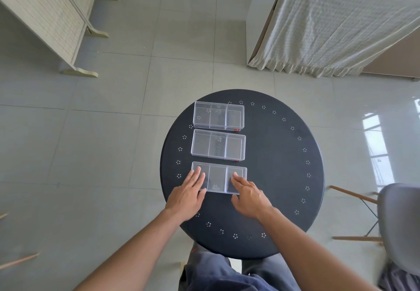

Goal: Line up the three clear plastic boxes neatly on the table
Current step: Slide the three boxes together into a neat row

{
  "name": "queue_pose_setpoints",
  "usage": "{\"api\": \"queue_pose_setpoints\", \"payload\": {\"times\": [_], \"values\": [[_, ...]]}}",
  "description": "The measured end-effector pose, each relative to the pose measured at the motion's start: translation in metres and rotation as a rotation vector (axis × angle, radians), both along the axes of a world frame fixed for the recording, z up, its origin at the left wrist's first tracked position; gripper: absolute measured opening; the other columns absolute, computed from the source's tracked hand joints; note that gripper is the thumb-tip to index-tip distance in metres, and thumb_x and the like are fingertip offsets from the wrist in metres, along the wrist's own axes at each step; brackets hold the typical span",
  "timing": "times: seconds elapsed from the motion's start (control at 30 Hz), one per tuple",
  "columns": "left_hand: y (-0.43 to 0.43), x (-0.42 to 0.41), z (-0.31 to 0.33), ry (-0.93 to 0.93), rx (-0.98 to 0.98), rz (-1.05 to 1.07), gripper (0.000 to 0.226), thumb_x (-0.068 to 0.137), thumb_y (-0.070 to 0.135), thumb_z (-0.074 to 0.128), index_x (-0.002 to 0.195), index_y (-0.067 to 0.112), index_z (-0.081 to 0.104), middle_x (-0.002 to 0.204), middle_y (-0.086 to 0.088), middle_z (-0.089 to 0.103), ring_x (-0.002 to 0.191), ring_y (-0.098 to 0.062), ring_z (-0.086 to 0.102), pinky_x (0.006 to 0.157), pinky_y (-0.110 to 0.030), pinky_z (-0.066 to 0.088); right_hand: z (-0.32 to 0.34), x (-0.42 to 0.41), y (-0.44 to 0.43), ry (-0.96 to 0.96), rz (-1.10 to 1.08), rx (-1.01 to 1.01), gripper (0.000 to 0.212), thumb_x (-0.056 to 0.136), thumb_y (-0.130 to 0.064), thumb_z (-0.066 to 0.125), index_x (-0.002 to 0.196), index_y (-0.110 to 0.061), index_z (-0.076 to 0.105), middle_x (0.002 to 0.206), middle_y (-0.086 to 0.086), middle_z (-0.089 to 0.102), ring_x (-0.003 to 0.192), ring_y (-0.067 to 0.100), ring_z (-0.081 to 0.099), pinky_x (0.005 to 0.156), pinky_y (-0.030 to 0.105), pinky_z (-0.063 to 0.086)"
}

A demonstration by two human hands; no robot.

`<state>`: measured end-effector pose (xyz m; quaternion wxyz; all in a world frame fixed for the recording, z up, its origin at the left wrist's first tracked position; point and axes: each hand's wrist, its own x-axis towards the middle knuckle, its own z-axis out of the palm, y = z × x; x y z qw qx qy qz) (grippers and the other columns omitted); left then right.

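Observation:
Three clear plastic boxes, each split into three compartments, lie in a column on the left half of a round black table [277, 177]. The far box [218, 115] and the middle box [218, 145] sit apart from my hands. The near box [217, 175] lies closest to me. My left hand [188, 194] rests flat with its fingers over the box's left end. Over the box's right end rests my right hand [248, 196], fingers spread, thumb at the near edge. Neither hand is closed around the box.
A grey chair [400, 224] with wooden legs stands to the right of the table. A folding screen [47, 15] stands at far left, a cloth-draped piece of furniture [336, 22] at far right. Tiled floor surrounds the table. My legs are under its near edge.

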<state>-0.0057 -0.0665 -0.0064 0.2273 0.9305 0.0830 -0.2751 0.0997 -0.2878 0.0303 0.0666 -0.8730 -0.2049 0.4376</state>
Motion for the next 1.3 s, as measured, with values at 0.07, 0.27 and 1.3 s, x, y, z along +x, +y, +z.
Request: {"api": "queue_pose_setpoints", "payload": {"times": [0.07, 0.27, 1.3], "values": [[0.003, 0.008, 0.001, 0.022, 0.005, 0.009, 0.064, 0.115, 0.048, 0.022, 0.175, 0.028, 0.009, 0.181, 0.014, -0.013, 0.169, -0.010, -0.006, 0.108, -0.042, 0.057, 0.000, 0.007, 0.005, 0.002, -0.002, -0.002, 0.073, 0.103, -0.035, 0.044, 0.171, -0.028, 0.020, 0.181, -0.016, 0.008, 0.158, 0.025, 0.030, 0.121, 0.050, 0.040], [0.012, 0.031, 0.003, 0.080, -0.008, 0.040, 0.063, 0.116, 0.046, 0.022, 0.175, 0.029, 0.007, 0.180, 0.017, -0.017, 0.168, -0.007, -0.010, 0.116, -0.051, 0.049, 0.000, 0.024, 0.017, -0.001, -0.012, -0.005, 0.072, 0.102, -0.033, 0.044, 0.170, -0.029, 0.021, 0.181, -0.017, 0.005, 0.160, 0.023, 0.025, 0.121, 0.053, 0.038], [0.071, 0.131, 0.021, -0.085, -0.622, 1.128, 0.062, 0.099, 0.058, 0.043, 0.147, 0.023, 0.061, 0.159, -0.006, 0.059, 0.149, -0.031, 0.053, 0.124, -0.054, 0.041, -0.007, 0.121, 0.045, 0.080, -0.947, 0.286, 0.070, 0.085, -0.058, 0.055, 0.147, -0.025, 0.048, 0.141, 0.000, 0.059, 0.120, 0.026, 0.064, 0.101, 0.053, 0.057]]}}
